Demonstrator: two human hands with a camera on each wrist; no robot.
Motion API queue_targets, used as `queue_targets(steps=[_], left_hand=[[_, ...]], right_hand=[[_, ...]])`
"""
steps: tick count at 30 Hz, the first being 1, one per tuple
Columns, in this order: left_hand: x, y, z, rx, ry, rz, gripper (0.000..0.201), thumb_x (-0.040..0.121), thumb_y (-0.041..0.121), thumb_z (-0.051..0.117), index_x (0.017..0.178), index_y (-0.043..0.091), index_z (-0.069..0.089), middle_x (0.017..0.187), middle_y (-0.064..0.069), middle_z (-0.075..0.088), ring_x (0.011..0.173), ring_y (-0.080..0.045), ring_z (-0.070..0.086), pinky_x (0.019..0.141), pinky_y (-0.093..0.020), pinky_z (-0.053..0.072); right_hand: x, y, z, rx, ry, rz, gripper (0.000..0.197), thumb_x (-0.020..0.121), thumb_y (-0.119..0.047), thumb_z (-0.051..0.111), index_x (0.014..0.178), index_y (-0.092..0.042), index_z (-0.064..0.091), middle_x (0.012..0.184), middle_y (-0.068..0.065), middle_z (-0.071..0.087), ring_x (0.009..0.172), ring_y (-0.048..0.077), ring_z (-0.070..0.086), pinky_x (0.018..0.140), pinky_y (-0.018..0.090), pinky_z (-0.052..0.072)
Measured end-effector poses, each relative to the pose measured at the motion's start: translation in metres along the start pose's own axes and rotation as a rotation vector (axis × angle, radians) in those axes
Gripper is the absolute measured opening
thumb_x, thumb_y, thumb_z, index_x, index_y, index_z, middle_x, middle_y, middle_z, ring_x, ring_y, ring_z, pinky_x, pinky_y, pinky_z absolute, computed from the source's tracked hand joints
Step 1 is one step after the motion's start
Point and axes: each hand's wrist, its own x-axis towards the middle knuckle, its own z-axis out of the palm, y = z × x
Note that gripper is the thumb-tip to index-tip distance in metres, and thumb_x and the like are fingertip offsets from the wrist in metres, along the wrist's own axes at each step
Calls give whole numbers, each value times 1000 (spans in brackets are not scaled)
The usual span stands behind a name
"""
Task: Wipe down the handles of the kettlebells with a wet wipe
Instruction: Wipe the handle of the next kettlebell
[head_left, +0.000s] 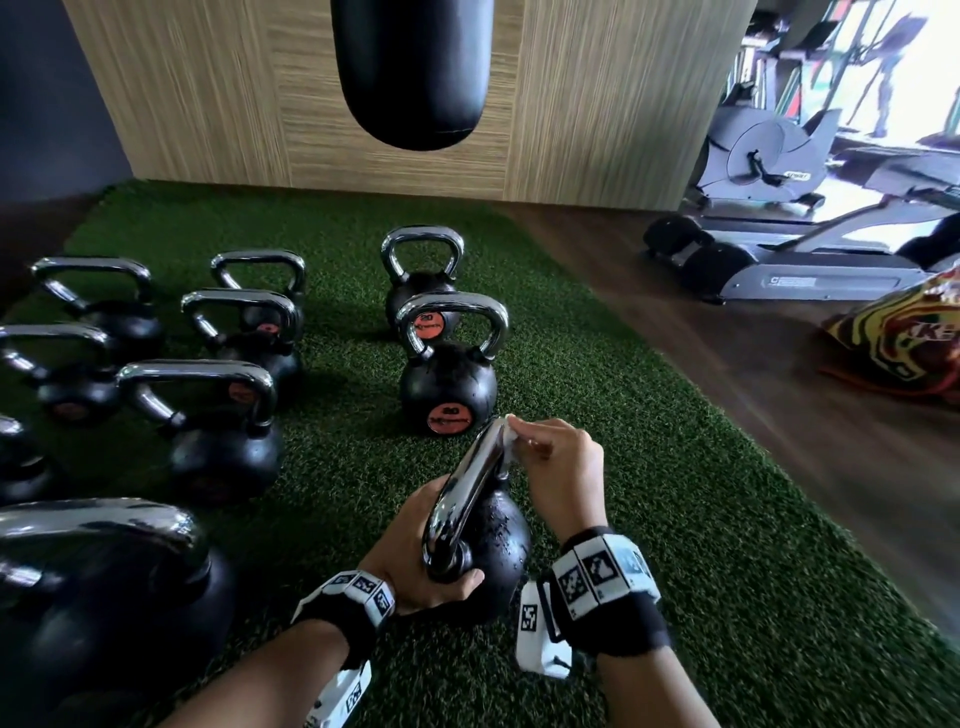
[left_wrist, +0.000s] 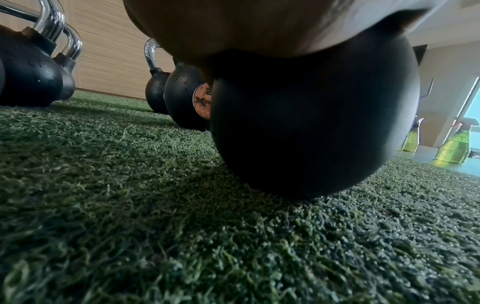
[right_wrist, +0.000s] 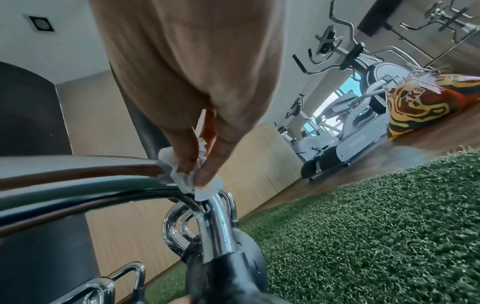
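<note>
kettlebell (head_left: 493, 540) on turf (head_left: 649, 493), front centre, chrome handle (head_left: 467, 488) long axis running away from person. right hand (head_left: 558, 470) pinches wet wipe (head_left: 511, 441) at handle's far top corner. left hand (head_left: 415, 561) curled round near handle base, steadying. unwiped bar lies toward person; judged next stroke: back along it.

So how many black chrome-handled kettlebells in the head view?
10 black chrome-handled kettlebells: one held, two straight ahead, seven at left; more may hide past the left edge.

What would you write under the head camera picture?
Right hand wipes a kettlebell handle with a wet wipe.
</note>
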Motion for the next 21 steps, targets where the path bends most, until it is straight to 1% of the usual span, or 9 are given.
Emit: queue_targets(steps=[4,7,9,11,12,15,16,18,21], left_hand=[[2,4,-1,-8,-22,-8,95,66,37,89,143,37,34,139,4,55,132,-14,53,111,-43,45],[3,9,-2,-27,-25,9,93,66,32,89,142,36,36,139,3,56,132,-15,54,111,-44,44],[3,12,-3,-18,-16,13,96,66,34,89,141,50,32,140,5,55,133,-14,52,114,-37,42],[2,15,-3,-38,-3,1,99,65,36,88,138,65,28,138,10,55,131,-9,53,113,-27,41],[2,15,-3,-60,-11,-15,97,64,35,87,139,62,31,136,10,57,129,-8,55,112,-28,42],[6,13,-2,-96,-61,-63,82,66,27,85,139,25,48,126,-3,64,120,-21,63,103,-47,52],[6,13,-2,-97,-66,-64,80,66,26,85,137,23,48,124,-3,65,118,-22,65,99,-48,54],[6,16,-4,-92,-70,-57,84,66,28,85,138,34,44,126,2,63,119,-19,63,98,-46,54],[1,12,-4,-101,-75,-82,94,62,35,89,137,53,36,134,6,59,125,-13,59,103,-40,52]], right_hand=[[-36,-16,1,9,-16,-92,21,85,-7,77,94,-25,77,78,-22,67,69,-5,67,63,5,50],[-44,-21,2,23,-21,-20,14,82,-11,82,87,-24,82,76,-20,72,71,-6,68,67,8,51],[-39,-22,1,77,-14,98,17,80,-13,83,94,-21,82,85,-14,78,75,-5,71,76,20,59],[-41,-22,0,122,1,177,19,79,-15,85,97,-21,82,85,-12,78,74,-5,71,76,23,61],[-46,-22,1,120,-2,193,18,79,-17,85,95,-22,82,82,-14,78,72,-5,71,73,23,61],[-73,-23,9,160,-49,232,12,78,-17,86,87,-23,80,76,-15,77,68,-1,72,67,27,62],[-81,-23,11,187,-67,244,12,78,-16,86,84,-23,77,77,-14,77,68,0,73,67,29,63],[-91,-20,15,214,-88,246,14,79,-16,86,83,-23,74,79,-14,77,70,1,73,68,29,62],[-97,-15,17,184,-77,206,15,77,-18,87,82,-25,74,80,-16,76,71,0,73,67,21,59]])
